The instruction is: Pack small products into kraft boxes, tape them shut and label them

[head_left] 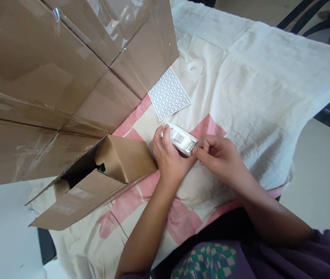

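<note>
Left hand [169, 159] grasping a white gadget [179, 136], right hand [223, 157] at its end (pinching it or not, I can't tell from here), toward the near edge of the table [269, 85], patterned sheet [170, 94] beyond.

It seemed a packing workshop, because taped cartons [95, 99] and a printed sheet [170, 95] occupied the cloth-covered desk [258, 83].

Soft light puts glare on the clear tape [115, 29] and grey shadows across the cloth [269, 81].
</note>
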The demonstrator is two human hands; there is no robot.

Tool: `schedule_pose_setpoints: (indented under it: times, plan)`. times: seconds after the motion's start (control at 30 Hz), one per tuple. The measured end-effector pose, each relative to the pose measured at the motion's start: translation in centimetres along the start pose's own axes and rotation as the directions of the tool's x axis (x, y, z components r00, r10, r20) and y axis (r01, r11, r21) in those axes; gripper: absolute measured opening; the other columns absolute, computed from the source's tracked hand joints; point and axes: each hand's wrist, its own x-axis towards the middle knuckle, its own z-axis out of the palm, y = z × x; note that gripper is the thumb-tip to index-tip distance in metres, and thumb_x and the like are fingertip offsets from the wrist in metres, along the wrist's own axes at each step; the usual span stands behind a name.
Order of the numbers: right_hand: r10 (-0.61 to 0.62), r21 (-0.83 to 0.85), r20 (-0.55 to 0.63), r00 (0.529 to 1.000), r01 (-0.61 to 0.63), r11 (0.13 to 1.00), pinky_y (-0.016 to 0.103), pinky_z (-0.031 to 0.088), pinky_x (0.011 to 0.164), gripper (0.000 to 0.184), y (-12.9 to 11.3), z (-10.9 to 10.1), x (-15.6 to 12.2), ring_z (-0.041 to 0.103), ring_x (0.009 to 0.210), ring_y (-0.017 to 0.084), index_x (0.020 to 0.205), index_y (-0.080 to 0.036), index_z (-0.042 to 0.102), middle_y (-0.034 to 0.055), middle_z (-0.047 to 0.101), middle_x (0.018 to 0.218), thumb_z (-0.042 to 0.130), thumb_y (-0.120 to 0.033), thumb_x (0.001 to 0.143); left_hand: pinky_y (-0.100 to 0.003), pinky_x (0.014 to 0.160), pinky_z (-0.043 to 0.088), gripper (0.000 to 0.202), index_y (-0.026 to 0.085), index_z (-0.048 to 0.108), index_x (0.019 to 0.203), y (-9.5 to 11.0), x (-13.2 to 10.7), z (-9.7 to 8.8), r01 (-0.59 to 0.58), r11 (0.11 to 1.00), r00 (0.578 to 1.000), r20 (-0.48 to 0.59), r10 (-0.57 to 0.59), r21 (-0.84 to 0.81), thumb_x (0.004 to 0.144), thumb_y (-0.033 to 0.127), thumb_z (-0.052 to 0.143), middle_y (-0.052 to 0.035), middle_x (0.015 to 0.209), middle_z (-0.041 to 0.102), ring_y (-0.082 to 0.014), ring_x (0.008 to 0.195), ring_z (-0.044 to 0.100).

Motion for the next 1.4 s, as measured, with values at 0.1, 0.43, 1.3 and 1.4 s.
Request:
schedule_pose_setpoints:
  times: [0.1, 0.43, 1.3, 1.4]
  plan:
    - [-0.002, -0.030, -0.019, 1.000, 0.001, 1.000, 0.029, 0.030, 0.057, 0.033, -0.2, 0.0, -0.1, 0.041, 0.059, 0.012, 0.061, -0.022, 0.035, -0.0036, 0.044, 0.060, 0.059, -0.014, 0.081, -0.052, 0.116, 0.037, 0.104, 0.013, 0.028, 0.154, 0.1, 0.0, 0.0, 0.000, 1.000, 1.000, 0.008, 0.000, 0.005, 0.074, 0.054, 0.081, -0.0255, 0.148, 0.042, -0.0380, 0.140, 0.043]
    - [0.003, -0.192, 0.008, 1.000, -0.002, 0.981, 0.029, 0.022, 0.053, 0.037, 0.0, -0.4, 0.2, 0.032, 0.055, 0.009, 0.062, -0.022, 0.030, -0.0058, 0.033, 0.058, 0.060, -0.014, 0.084, -0.055, 0.114, 0.037, 0.102, 0.015, 0.028, 0.154, 0.0, 0.1, 0.0, -0.001, 1.000, 1.000, 0.015, 0.001, 0.003, 0.076, 0.058, 0.078, -0.0256, 0.147, 0.042, -0.0387, 0.139, 0.044]
    - [-0.084, -0.218, -0.023, 0.996, 0.077, 0.973, 0.029, 0.031, 0.059, 0.032, -0.9, -0.4, -0.2, 0.043, 0.062, 0.012, 0.062, -0.022, 0.032, -0.0026, 0.046, 0.062, 0.056, -0.009, 0.081, -0.054, 0.113, 0.038, 0.106, 0.016, 0.028, 0.154, 0.1, 0.1, 0.1, 0.022, 0.999, 0.999, 0.025, -0.023, 0.037, 0.074, 0.062, 0.079, -0.0245, 0.147, 0.043, -0.0391, 0.138, 0.045]
    - [-0.088, -0.362, -0.027, 0.996, 0.072, 0.929, 0.030, 0.024, 0.055, 0.034, -0.3, -0.6, 0.1, 0.035, 0.055, 0.011, 0.062, -0.022, 0.029, -0.0047, 0.036, 0.057, 0.056, -0.005, 0.076, -0.054, 0.113, 0.040, 0.106, 0.015, 0.031, 0.154, 0.1, 0.1, 0.1, 0.014, 0.998, 1.000, 0.016, -0.015, 0.054, 0.074, 0.064, 0.080, -0.0249, 0.145, 0.044, -0.0395, 0.138, 0.047]
